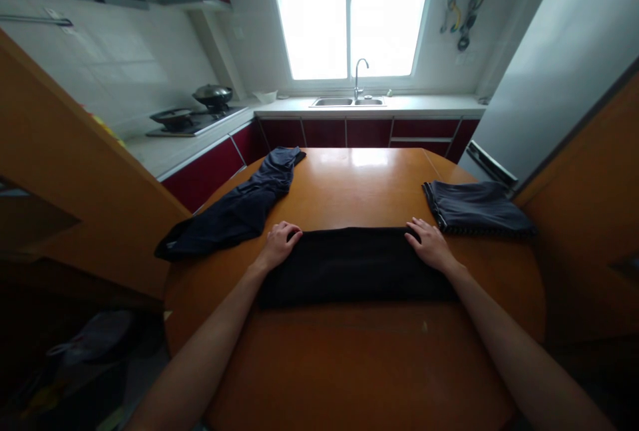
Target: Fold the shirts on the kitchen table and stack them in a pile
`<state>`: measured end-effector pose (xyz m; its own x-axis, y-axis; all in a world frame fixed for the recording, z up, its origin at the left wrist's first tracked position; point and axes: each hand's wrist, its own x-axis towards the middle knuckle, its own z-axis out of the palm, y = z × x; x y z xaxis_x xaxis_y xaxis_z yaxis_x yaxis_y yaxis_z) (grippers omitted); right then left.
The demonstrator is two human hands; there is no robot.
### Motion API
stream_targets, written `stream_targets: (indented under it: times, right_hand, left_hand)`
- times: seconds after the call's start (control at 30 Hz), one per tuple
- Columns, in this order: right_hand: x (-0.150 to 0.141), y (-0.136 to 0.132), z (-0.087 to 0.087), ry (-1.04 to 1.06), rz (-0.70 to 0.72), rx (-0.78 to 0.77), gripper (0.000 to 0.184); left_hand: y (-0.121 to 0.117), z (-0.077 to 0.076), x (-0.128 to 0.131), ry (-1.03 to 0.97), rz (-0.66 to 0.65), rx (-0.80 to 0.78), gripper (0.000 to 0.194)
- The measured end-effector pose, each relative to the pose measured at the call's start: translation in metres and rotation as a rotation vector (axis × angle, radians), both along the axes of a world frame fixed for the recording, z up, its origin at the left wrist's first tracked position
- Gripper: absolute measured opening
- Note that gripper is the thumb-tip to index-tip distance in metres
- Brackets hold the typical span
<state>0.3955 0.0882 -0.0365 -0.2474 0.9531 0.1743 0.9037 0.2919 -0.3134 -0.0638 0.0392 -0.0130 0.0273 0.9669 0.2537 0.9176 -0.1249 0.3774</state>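
A folded black garment (357,266) lies as a long flat strip across the near half of the wooden table. My left hand (280,245) is at its far left corner, the thumb and fingers closed about the edge. At the far right corner, my right hand (430,245) has its thumb on the cloth and its fingers over the far edge. Left of my left hand is a loosely laid pair of dark blue trousers (234,208). Beyond my right hand sits a neatly folded dark grey garment (479,208).
The round-ended wooden table (359,181) fills the middle. Past it run a counter with a sink (333,102) under a window, and a stove with a lidded wok (213,95) at the left. A fridge (544,65) stands on the right.
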Motion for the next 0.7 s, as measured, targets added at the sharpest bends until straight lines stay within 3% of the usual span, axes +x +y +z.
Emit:
stream_targets:
  times: [0.2,0.43,0.57,0.7]
  right_hand:
    - [0.002,0.002,-0.005,0.006,0.012,0.006,0.051]
    - [0.001,0.0,-0.003,-0.001,-0.018,0.019,0.052]
    - [-0.022,-0.02,0.014,0.007,-0.072,0.156,0.053]
    - [-0.072,-0.066,0.028,0.08,0.143,0.184,0.053]
  left_hand:
    - [-0.004,0.007,0.002,0.02,0.088,-0.052,0.031]
    - [-0.009,0.017,0.005,0.028,0.092,-0.025,0.031]
    - [-0.031,0.03,0.049,0.061,-0.055,0.111,0.041]
    - [-0.067,0.027,0.116,0.098,-0.357,0.049,0.05]
